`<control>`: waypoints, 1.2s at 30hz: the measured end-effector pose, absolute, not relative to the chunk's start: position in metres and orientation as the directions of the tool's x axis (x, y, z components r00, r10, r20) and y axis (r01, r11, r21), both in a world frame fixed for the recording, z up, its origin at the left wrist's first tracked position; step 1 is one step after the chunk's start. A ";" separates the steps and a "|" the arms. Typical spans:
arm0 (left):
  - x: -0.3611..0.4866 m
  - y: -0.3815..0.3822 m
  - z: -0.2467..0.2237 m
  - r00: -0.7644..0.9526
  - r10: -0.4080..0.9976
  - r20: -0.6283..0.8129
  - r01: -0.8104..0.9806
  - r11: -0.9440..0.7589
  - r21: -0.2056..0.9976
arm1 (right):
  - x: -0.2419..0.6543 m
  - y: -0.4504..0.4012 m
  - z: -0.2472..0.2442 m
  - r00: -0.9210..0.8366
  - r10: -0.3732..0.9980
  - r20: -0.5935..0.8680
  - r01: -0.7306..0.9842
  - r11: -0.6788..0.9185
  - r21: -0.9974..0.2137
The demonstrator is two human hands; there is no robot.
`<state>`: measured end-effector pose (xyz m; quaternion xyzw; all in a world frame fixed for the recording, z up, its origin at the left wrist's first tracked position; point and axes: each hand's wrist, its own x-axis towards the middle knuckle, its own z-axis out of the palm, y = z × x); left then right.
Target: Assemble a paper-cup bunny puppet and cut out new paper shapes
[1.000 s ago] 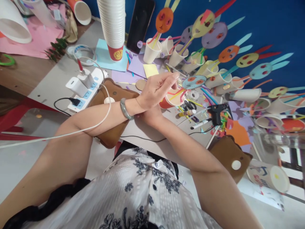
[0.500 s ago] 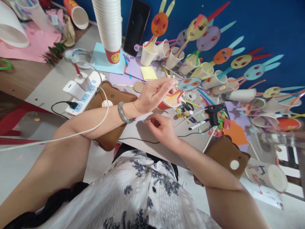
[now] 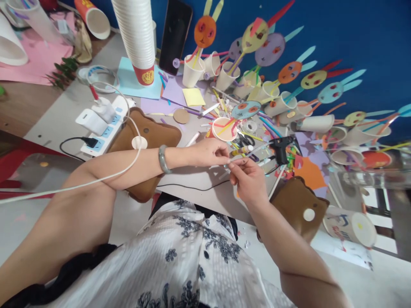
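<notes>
My left hand [image 3: 210,152], with a grey bangle at the wrist, reaches in over the table. Its thumb and finger are pinched together, and whatever they grip is too small to name. Touching those fingertips is my right hand [image 3: 249,179], closed in a pinch too, its contents unclear. Just beyond the hands stands a red paper cup [image 3: 224,129] with coloured straws and a light blue oval face [image 3: 246,110]. A black glue gun [image 3: 280,150] lies to the right of my right hand.
Behind stand a tall stack of cups [image 3: 135,38], a phone [image 3: 176,36] and several cups with paper bunny faces. A power strip [image 3: 107,128] and brown pad [image 3: 147,137] lie left. Another brown pad [image 3: 293,209] is at the right, beside orange paper [image 3: 311,172]. A black cable crosses the front.
My left hand has come down from beside the blue face toward me. My right hand has moved right and up, and the fingertips now meet. The view has shifted slightly.
</notes>
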<state>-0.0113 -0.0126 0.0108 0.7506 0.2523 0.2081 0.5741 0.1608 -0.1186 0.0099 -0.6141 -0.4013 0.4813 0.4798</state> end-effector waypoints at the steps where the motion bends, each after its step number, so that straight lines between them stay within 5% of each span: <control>1: -0.011 -0.013 0.010 0.792 0.611 0.017 0.142 -0.211 0.967 | 0.161 -0.118 0.009 0.218 0.955 -0.202 0.027 -0.213 -0.977; 9: -0.013 -0.018 0.013 0.832 0.539 -0.130 0.210 -0.088 0.974 | 0.167 -0.117 -0.001 0.256 0.953 -0.159 0.078 -0.184 -0.980; 13: -0.013 -0.018 0.016 0.796 0.588 -0.141 0.244 -0.099 0.965 | 0.173 -0.125 -0.004 0.239 0.959 0.156 0.441 0.036 -0.897; 15: -0.012 -0.018 0.016 0.782 0.605 -0.148 0.246 -0.083 0.966 | 0.179 -0.129 -0.005 0.096 0.866 0.491 0.700 0.293 -0.652; 17: -0.012 -0.018 0.014 0.796 0.575 -0.190 0.238 -0.007 0.971 | 0.188 -0.131 -0.005 -0.201 0.654 0.729 0.804 0.535 -0.259; 20: -0.014 -0.018 0.014 0.832 0.479 -0.278 0.230 0.159 0.960 | 0.202 -0.131 -0.005 -0.553 0.397 0.733 0.694 0.706 0.142; 23: -0.015 -0.018 0.018 0.851 0.413 -0.325 0.251 0.224 0.942 | 0.210 -0.129 -0.005 -0.660 0.339 0.670 0.612 0.761 0.217; 29: -0.016 -0.020 0.019 0.873 0.386 -0.298 0.243 0.186 0.952 | 0.200 -0.133 -0.009 -0.556 0.460 0.692 0.697 0.712 0.087; 32: -0.015 -0.022 0.018 0.832 0.484 -0.272 0.299 0.023 0.954 | 0.189 -0.135 -0.014 -0.273 0.737 0.618 0.813 0.520 -0.261; 36: -0.017 -0.024 0.020 0.805 0.577 -0.138 0.478 -0.493 0.727 | 0.182 -0.125 -0.022 0.115 0.978 0.174 0.628 0.064 -0.776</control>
